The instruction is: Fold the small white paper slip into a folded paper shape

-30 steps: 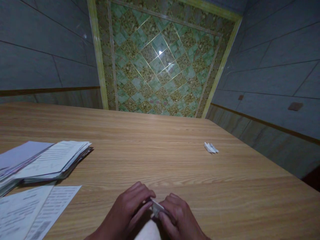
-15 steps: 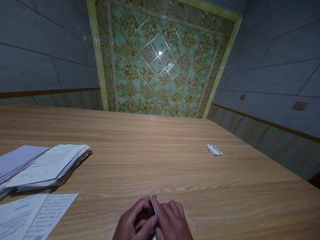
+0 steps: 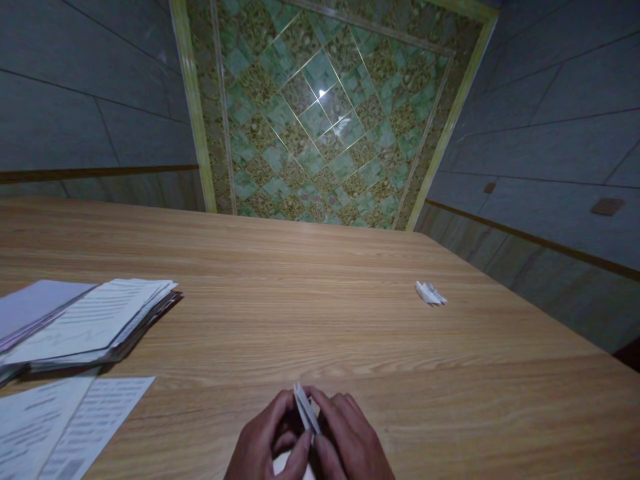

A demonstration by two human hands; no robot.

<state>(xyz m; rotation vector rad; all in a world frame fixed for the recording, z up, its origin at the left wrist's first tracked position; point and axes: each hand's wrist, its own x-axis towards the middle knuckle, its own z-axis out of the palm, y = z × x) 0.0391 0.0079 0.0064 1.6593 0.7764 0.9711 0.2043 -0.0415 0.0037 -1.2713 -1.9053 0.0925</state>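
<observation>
Near the front edge of the view, my left hand (image 3: 267, 437) and my right hand (image 3: 347, 433) meet around a small piece of folded white paper (image 3: 304, 408). Its layers stand upright as thin edges, slightly parted at the top. Fingers and thumbs of both hands pinch it from either side. Below the left thumb shows a white patch (image 3: 283, 461), perhaps part of the same paper. Most of the folded paper is hidden by my fingers.
A stack of written papers (image 3: 95, 313) lies on the wooden table (image 3: 280, 300) at left. Loose printed sheets (image 3: 100, 413) lie in front of it. A small folded white paper piece (image 3: 431, 293) rests at right. Tiled walls stand beyond the table.
The paper's layers have parted from a single thin edge into separate edges. My right hand's fingers have drawn slightly away from the left. The view has tipped down a little.
</observation>
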